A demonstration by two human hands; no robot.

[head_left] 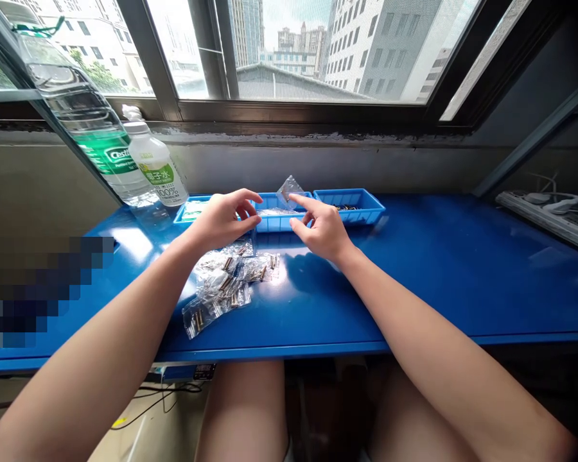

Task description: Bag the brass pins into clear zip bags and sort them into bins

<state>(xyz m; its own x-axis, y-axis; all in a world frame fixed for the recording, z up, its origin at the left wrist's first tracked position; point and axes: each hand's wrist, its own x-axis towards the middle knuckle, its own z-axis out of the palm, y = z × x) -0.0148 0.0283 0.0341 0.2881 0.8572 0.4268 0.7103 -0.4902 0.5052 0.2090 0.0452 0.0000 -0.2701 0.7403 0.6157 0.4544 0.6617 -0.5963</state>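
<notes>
My left hand (228, 217) hovers over the left part of the blue trays, its fingers bent and apart with nothing visible between them. Facing it, my right hand (322, 226) has the index finger stretched out and the thumb apart from it. A small clear plastic bag (290, 186) stands tilted at that index fingertip; whether the finger touches it is unclear. Behind and between the hands is a blue tray (279, 223) with clear plastic in it. Below my left hand lies a pile of clear bags (224, 282) holding small brownish metal-looking pieces.
Another blue tray (361, 218) on the right holds small dark pieces. At the left, a white-green packet (192, 210) lies in a tray section. A large water bottle (84, 109) and a smaller coconut-water bottle (157, 167) stand by the window. A power strip (549, 215) sits at far right.
</notes>
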